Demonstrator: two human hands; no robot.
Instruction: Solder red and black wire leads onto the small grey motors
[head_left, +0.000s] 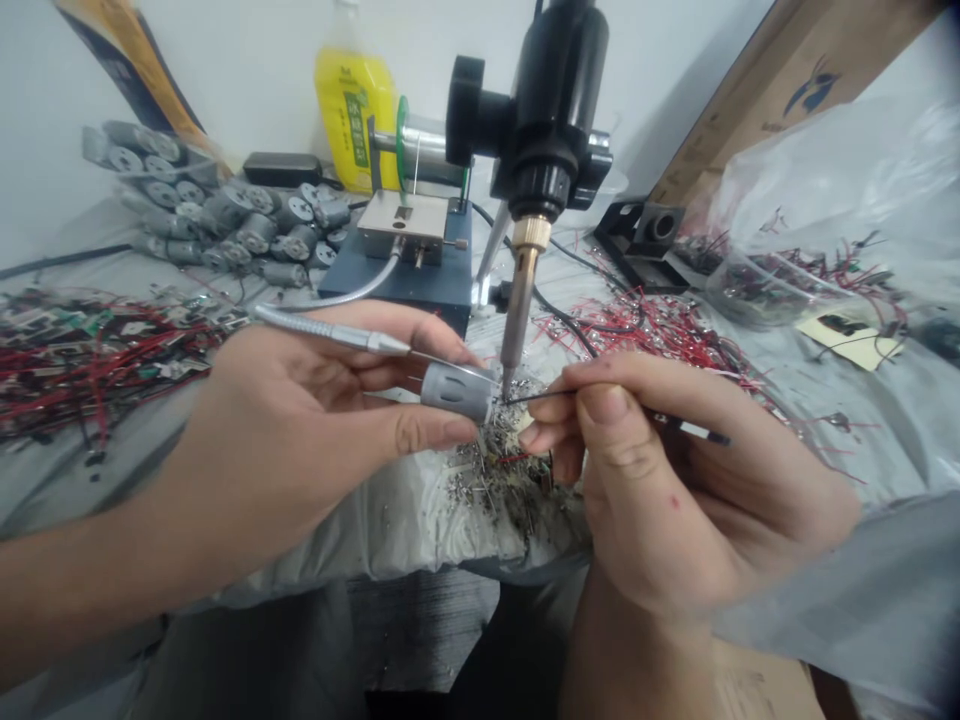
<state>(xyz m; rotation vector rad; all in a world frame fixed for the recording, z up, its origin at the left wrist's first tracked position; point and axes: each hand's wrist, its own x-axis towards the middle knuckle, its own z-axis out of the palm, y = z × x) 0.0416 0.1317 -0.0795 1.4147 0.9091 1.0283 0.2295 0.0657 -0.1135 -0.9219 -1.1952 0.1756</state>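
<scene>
My left hand (300, 430) is closed on a small grey motor (457, 390), holding it just under the tip of the soldering iron (517, 320), which hangs point-down from a black holder (555, 110). My right hand (675, 480) pinches a thin black wire (600, 400) and holds its end against the motor's terminal at the iron's tip. A thin metal feed tube (330, 332) runs over my left hand toward the same spot. Solder scraps (502, 480) lie on the cloth below.
A heap of grey motors (225, 220) lies at the back left. Red and black wire bundles spread at the left (82, 350) and right (660, 325). A blue solder-feeder box (405, 265), a yellow bottle (352, 100) and plastic bags of parts (825, 220) stand behind.
</scene>
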